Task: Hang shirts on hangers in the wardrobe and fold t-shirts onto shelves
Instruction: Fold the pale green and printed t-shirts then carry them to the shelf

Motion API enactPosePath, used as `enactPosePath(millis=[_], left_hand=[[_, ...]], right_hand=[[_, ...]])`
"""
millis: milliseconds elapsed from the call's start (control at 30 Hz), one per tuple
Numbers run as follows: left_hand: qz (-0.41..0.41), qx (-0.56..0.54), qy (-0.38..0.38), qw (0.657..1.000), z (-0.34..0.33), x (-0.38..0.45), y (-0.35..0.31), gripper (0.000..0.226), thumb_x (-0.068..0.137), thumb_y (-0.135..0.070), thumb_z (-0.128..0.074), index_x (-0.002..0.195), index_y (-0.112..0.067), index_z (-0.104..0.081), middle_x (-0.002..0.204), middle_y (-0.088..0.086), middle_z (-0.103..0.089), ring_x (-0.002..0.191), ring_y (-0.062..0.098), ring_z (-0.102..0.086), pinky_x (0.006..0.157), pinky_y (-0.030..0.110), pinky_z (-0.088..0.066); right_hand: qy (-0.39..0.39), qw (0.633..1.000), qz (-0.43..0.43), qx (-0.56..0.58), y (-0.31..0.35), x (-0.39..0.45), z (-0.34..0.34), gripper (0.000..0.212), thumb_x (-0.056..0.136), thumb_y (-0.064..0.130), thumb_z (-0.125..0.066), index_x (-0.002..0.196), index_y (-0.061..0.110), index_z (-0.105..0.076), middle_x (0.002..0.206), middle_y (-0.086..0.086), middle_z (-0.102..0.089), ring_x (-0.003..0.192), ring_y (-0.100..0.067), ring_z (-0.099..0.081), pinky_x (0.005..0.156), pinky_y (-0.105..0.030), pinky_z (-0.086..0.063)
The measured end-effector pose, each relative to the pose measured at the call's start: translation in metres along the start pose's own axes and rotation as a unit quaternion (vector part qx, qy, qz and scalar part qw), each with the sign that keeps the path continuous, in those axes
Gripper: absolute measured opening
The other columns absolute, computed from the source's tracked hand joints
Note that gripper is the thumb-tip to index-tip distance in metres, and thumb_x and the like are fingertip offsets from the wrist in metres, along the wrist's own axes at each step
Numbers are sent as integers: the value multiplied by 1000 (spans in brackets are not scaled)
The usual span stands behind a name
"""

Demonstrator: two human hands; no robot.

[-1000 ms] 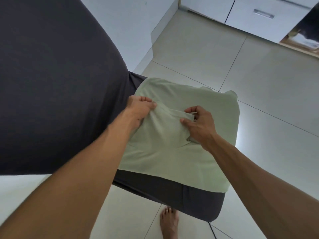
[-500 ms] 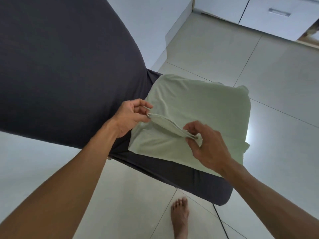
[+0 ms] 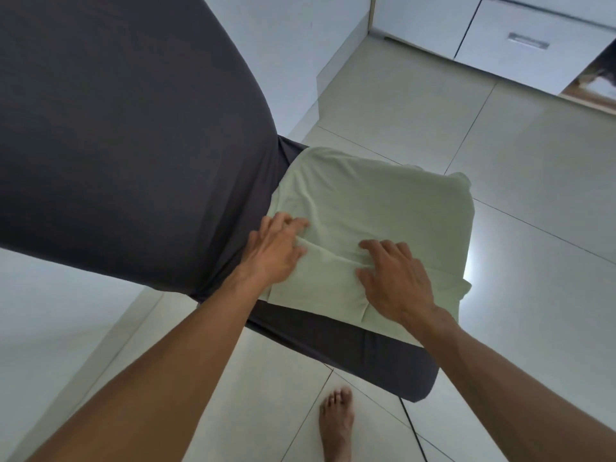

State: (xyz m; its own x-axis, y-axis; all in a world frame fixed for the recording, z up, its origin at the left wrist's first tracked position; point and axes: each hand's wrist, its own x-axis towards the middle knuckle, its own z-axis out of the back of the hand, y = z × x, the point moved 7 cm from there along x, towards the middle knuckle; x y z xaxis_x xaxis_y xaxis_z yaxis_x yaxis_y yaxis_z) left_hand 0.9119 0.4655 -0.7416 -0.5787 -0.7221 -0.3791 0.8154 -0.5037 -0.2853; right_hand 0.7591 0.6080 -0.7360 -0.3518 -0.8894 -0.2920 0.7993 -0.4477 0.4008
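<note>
A pale green t-shirt (image 3: 366,201) lies folded on the seat of a chair with a dark grey cover (image 3: 333,338). My left hand (image 3: 273,251) lies flat on the shirt's left edge, fingers spread over a fold. My right hand (image 3: 393,275) presses palm-down on the near right part of the shirt, beside a raised crease that runs between the two hands. Neither hand grips the cloth.
The chair's dark grey backrest (image 3: 116,128) fills the left. White cabinets with a drawer handle (image 3: 528,41) stand at the far right, and an open wooden-edged compartment (image 3: 596,88) is beside them. My bare foot (image 3: 336,421) stands on the pale tiled floor (image 3: 500,161).
Both hands pinched a strip of the shirt and lifted it; now that strip is laid down and both hands are flat, pressing the fold onto the shirt.
</note>
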Motion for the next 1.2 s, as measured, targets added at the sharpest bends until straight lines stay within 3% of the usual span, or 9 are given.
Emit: enactPosePath(millis=[100, 200, 433, 667, 767, 867, 933, 1067, 1200], left_hand=[[-25, 73, 41, 996, -2, 27, -7, 20, 98, -37, -58, 115, -28, -63, 129, -4, -44, 124, 21, -36, 104, 42, -32], [-4, 25, 86, 996, 6, 50, -2, 10, 96, -38, -61, 98, -30, -66, 115, -7, -56, 117, 17, -42, 104, 40, -27], [-17, 21, 158, 987, 6, 73, 2, 10, 98, -34, -60, 91, -28, -62, 91, -13, -61, 93, 13, -55, 104, 40, -25], [-24, -14, 99, 995, 5, 64, -1, 6, 97, -28, -61, 90, -27, -62, 95, -11, -65, 102, 16, -59, 98, 36, -30], [-76, 29, -43, 996, 13, 50, -8, 13, 94, -29, -61, 105, -21, -63, 109, -4, -62, 107, 19, -56, 96, 41, -38], [-179, 52, -174, 967, 10, 18, -32, 11, 96, -26, -57, 99, -16, -61, 97, 1, -58, 90, 23, -55, 78, 40, -45], [-210, 57, -154, 964, -11, 8, -40, 15, 98, -30, -53, 98, -16, -60, 92, 1, -56, 84, 23, -54, 74, 41, -47], [-123, 3, -67, 990, -37, 12, -29, 22, 99, -38, -50, 114, -24, -56, 109, -4, -56, 101, 20, -52, 87, 39, -45], [-106, 51, -100, 988, -30, 14, -41, 29, 98, -44, -46, 116, -23, -56, 109, -1, -56, 100, 21, -53, 84, 41, -47]], right_hand=[[41, 999, -13, -18, -3, 19, -7, 29, 99, 39, -52, 125, 28, -56, 119, 5, -61, 118, -21, -43, 93, -39, -38], [64, 997, -39, 8, -10, 29, -9, 15, 99, 39, -53, 106, 30, -62, 108, 7, -62, 113, -20, -45, 90, -39, -35], [107, 991, -66, 53, -19, 43, -14, 10, 98, 42, -56, 95, 33, -60, 91, 9, -55, 106, -18, -41, 84, -39, -36], [95, 991, -65, 72, -19, 43, -13, 9, 97, 39, -58, 95, 31, -58, 97, 7, -58, 108, -21, -47, 88, -42, -45], [-11, 1000, -2, -14, -9, 33, -2, 21, 93, 36, -64, 111, 26, -57, 109, 3, -54, 108, -25, -49, 84, -43, -46], [-136, 978, 113, -110, 13, 7, -3, 20, 87, 23, -70, 106, 19, -63, 103, -5, -57, 91, -30, -53, 71, -42, -43], [-133, 965, 160, -158, 16, -7, -21, 20, 86, 21, -71, 105, 20, -65, 98, -4, -57, 84, -29, -52, 70, -41, -39], [-112, 979, 101, -137, -7, -9, -31, 33, 95, 32, -59, 128, 25, -61, 105, 0, -57, 89, -27, -54, 73, -39, -40], [-135, 986, 51, -87, -18, -6, -16, 39, 98, 33, -49, 134, 23, -59, 122, -4, -60, 103, -28, -58, 79, -41, -46]])
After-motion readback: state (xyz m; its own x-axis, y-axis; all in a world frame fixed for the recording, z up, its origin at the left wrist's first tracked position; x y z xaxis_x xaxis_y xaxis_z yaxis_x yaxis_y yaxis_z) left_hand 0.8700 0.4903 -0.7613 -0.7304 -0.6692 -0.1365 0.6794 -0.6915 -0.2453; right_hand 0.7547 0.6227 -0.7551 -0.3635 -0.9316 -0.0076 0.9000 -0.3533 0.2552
